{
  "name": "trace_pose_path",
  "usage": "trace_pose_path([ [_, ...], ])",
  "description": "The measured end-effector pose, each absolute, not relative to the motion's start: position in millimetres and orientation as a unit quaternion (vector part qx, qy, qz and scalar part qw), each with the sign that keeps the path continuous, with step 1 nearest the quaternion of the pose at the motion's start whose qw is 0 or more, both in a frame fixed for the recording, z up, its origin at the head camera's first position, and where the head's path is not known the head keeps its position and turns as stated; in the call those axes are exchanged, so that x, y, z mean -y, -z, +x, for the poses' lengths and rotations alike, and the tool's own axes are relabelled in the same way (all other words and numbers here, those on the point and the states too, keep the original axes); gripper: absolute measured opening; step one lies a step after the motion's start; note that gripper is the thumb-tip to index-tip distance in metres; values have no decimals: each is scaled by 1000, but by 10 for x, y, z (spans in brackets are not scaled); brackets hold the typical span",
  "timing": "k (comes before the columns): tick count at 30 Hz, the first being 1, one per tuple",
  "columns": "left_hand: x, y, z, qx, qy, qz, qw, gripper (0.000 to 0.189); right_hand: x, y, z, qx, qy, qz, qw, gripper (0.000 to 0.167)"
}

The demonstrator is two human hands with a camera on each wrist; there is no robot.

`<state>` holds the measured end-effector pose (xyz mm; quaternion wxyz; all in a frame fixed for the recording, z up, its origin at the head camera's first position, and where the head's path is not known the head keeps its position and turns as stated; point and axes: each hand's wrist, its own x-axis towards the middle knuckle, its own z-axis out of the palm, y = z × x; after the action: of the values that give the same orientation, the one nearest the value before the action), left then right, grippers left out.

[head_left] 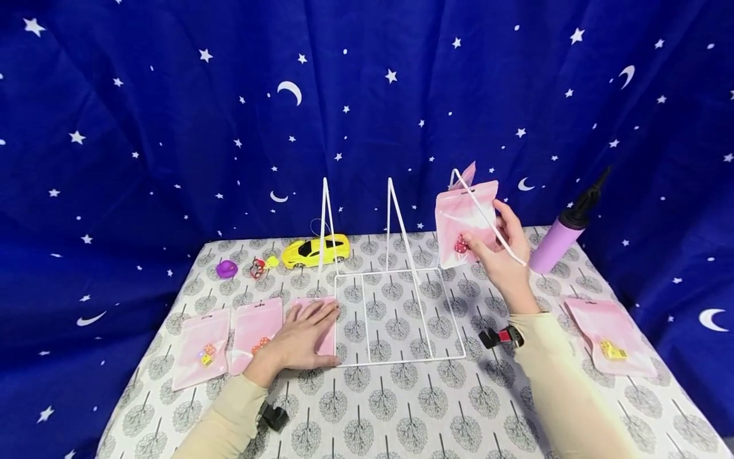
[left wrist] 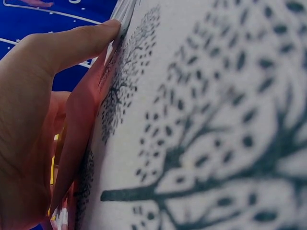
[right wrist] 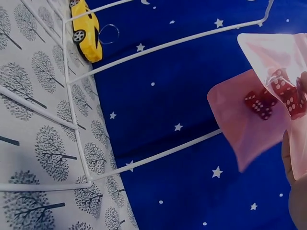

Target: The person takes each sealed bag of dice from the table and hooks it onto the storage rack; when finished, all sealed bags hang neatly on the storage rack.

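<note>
My right hand (head_left: 507, 255) holds a pink zip bag (head_left: 459, 217) with red dice in it between thumb and fingers. The bag is raised at the right-hand triangular arm of a white wire rack (head_left: 401, 362), whose sloping wire crosses in front of it. Just behind it, in the right wrist view, a second pink bag (right wrist: 240, 115) with red dice shows near the wire. My left hand (head_left: 304, 335) rests with fingers spread on a pink bag (head_left: 328, 331) lying left of the rack's base. The hand covers most of that bag; its thumb (left wrist: 81, 45) reaches past the edge.
Two pink bags, one with small coloured dice (head_left: 201, 350) and one with orange-red dice (head_left: 258, 325), lie at left; another (head_left: 613, 338) with a yellow item lies at right. Behind are a purple object (head_left: 227, 269), a yellow toy car (head_left: 315, 250) and a purple pump (head_left: 556, 245).
</note>
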<state>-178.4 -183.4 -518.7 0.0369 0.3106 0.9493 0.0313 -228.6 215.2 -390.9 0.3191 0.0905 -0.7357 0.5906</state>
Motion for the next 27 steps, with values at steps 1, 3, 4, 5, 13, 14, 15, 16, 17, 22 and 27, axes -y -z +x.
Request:
trace_pose_path([
  [1, 1833, 5187, -1782, -949, -32, 311, 37, 104, -2135, 3894, -2297, 738, -588, 88, 319, 73],
  [3, 1830, 5183, -1775, -948, -36, 313, 38, 104, -2099, 3866, -2318, 743, -579, 84, 325, 73],
  [4, 1828, 5180, -1771, -948, -37, 313, 39, 104, -2085, 3858, -2329, 748, -571, 81, 328, 73],
  [5, 1825, 5178, -1768, -948, -39, 314, 40, 103, -2073, 3854, -2341, 752, -564, 78, 333, 73],
  [13, 1812, 5164, -1768, -948, -34, 314, 44, 103, -2094, 3951, -2424, 746, -559, 77, 355, 71],
  [14, 1811, 5163, -1771, -948, -32, 312, 45, 103, -2111, 3975, -2429, 736, -570, 83, 356, 70],
  [15, 1811, 5163, -1772, -948, -32, 312, 46, 104, -2135, 4005, -2428, 729, -577, 88, 358, 69],
  [16, 1812, 5163, -1773, -948, -33, 312, 47, 104, -2162, 4034, -2424, 722, -585, 92, 358, 68],
  [17, 1812, 5165, -1775, -949, -33, 311, 49, 104, -2192, 4063, -2414, 715, -593, 97, 357, 67],
  [22, 1820, 5179, -1778, -949, -31, 310, 48, 104, -2386, 4188, -2319, 696, -619, 105, 348, 57],
  [27, 1829, 5175, -1774, -949, -32, 310, 44, 104, -2630, 4276, -2169, 702, -607, 101, 359, 55],
])
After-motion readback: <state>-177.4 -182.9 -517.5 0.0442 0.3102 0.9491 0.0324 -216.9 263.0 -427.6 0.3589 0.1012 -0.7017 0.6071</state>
